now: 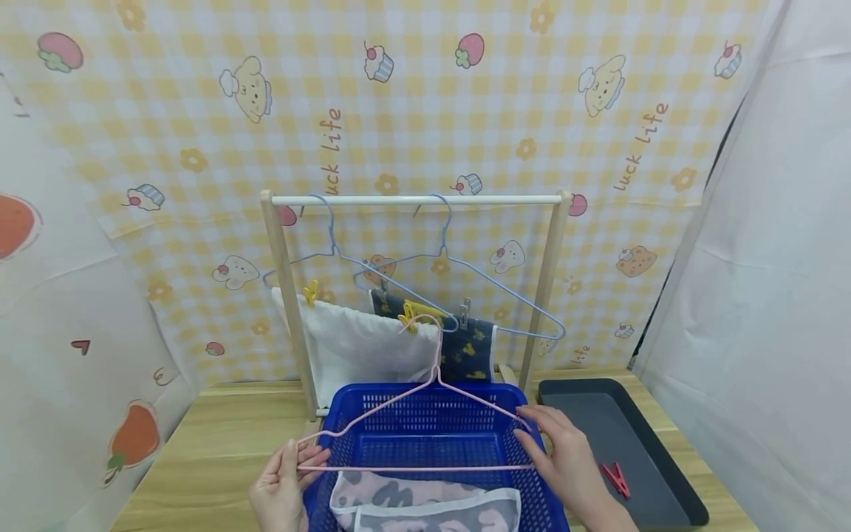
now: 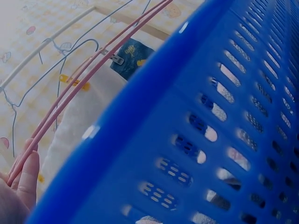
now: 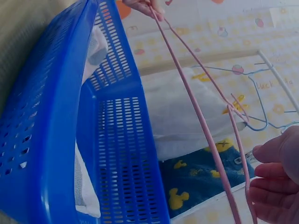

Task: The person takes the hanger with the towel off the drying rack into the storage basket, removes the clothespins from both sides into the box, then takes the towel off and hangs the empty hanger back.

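Observation:
A pink clothes hanger (image 1: 439, 468) is held up level over the blue basket, its hook pointing up. My left hand (image 1: 284, 484) pinches the hanger's left end between thumb and fingers. At the right end, my right hand (image 1: 565, 458) has its thumb and fingers apart around the corner; in the right wrist view its relaxed fingers (image 3: 271, 191) lie against the hanger's arm. Below, inside the blue basket (image 1: 425, 390), is a folded pink and grey patterned towel (image 1: 425, 502) with a white edge.
Behind the basket stands a wooden rack with a white rail (image 1: 379, 200). Two blue hangers (image 1: 392, 281) on it carry a white towel (image 1: 366, 347) and a dark blue patterned cloth (image 1: 468, 355), held with clips. A grey tray (image 1: 638, 451) at right holds a red clothespin (image 1: 616, 479).

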Demonstrator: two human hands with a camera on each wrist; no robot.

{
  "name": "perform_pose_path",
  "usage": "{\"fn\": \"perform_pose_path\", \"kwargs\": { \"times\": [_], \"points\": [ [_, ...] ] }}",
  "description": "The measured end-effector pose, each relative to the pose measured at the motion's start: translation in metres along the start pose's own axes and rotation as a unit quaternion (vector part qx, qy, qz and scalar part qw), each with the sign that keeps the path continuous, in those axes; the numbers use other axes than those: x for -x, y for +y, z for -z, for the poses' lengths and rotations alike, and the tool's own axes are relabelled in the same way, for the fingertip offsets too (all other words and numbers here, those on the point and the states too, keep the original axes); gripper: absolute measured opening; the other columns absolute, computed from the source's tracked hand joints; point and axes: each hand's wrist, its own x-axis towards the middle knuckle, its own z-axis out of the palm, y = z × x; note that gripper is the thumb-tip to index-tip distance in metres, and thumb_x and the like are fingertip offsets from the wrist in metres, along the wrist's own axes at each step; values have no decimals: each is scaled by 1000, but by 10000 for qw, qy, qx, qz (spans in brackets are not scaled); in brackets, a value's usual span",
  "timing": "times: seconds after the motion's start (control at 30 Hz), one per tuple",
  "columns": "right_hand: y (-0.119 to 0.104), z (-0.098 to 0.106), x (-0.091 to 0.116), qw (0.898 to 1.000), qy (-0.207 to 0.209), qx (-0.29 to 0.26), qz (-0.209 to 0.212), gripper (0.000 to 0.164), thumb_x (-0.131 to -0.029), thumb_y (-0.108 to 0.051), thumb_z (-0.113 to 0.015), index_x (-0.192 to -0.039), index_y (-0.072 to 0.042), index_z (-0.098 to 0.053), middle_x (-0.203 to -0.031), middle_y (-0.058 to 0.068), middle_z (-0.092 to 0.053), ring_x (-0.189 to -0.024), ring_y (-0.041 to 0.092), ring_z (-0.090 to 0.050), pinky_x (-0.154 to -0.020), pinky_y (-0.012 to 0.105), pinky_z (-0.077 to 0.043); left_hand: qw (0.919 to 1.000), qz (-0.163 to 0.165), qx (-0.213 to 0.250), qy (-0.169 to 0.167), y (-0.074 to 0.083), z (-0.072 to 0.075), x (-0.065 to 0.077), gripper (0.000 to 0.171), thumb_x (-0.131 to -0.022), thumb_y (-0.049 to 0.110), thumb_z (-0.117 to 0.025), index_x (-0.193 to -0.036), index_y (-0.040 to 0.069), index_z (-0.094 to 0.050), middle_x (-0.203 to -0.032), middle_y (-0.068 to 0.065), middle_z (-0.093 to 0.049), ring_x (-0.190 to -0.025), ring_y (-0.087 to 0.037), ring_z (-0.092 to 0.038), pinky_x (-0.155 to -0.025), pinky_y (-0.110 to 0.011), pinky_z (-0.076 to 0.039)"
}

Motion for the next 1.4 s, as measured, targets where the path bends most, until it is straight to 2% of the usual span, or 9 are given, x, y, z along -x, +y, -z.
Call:
{"fn": "perform_pose_path", "kwargs": {
  "times": [0.27,0.53,0.67,0.77,0.9,1.1,1.17,1.33,1.4],
  "points": [
    [2,-9,-6,9970,-261,-664,-305,19,-73,1,-77,-89,-9,-71,-77,-10,-63,-65,-3,-53,-53,20,-53,9997,248,-78,43,9,0,3,28,-96,4,-51,-76,7,-70,-62,-7,-68,-52,-17,-67,-49,-24,-55],
    [-2,-12,-6,9901,-446,-1119,-717,21,-72,6,-75,-76,-14,-69,-66,-12,-59,-51,-3,-42,-41,17,-41,9973,717,-185,13,12,12,2,28,-96,10,-53,-74,10,-71,-62,-6,-68,-54,-16,-67,-49,-23,-55],
    [-6,-10,-1,9874,-573,-1208,-849,23,-73,6,-74,-74,-16,-67,-64,-11,-59,-49,-2,-41,-39,17,-40,9937,938,87,-606,17,22,2,29,-97,12,-52,-76,10,-72,-64,-5,-69,-58,-16,-68,-52,-22,-56],
    [-8,-8,4,9860,-563,-1260,-938,23,-74,5,-74,-74,-16,-67,-64,-13,-57,-48,-2,-40,-39,17,-38,9839,991,193,-1478,16,34,-1,30,-98,11,-48,-83,10,-74,-71,-6,-71,-64,-16,-69,-58,-23,-57],
    [-8,-5,10,9866,-332,-1336,-877,25,-73,6,-74,-75,-17,-67,-65,-15,-56,-49,-2,-40,-39,17,-39,9719,807,-149,-2207,-7,64,-19,23,-98,13,-50,-93,9,-73,-82,-8,-72,-73,-18,-70,-64,-26,-57],
    [-2,9,14,9926,211,-1184,-158,31,-69,13,-74,-78,-16,-67,-69,-12,-56,-52,-2,-45,-41,11,-41,9860,166,-1434,-841,-60,107,-57,16,-93,12,-60,-98,2,-70,-84,-4,-72,-76,-17,-70,-69,-29,-56],
    [2,16,15,9936,358,-1066,142,32,-66,16,-75,-79,-13,-67,-69,-10,-57,-53,-2,-46,-42,9,-40,9854,84,-1561,-679,-66,112,-63,13,-92,9,-61,-97,2,-70,-85,-1,-72,-77,-15,-70,-69,-27,-56],
    [15,40,17,9956,625,-521,465,35,-60,16,-78,-79,-11,-68,-71,-8,-59,-58,-2,-47,-46,7,-41,9754,566,-1824,-1102,-40,92,-50,15,-91,5,-60,-102,-2,-68,-85,8,-71,-76,-5,-68,-68,-19,-56],
    [22,52,19,9952,710,-403,545,22,-70,6,-78,-80,-11,-68,-72,-7,-60,-61,-3,-49,-48,7,-43,9650,946,-2146,-1169,-23,78,-41,23,-92,6,-58,-108,-10,-63,-83,13,-70,-75,-1,-66,-68,-16,-55]
  ]
}}
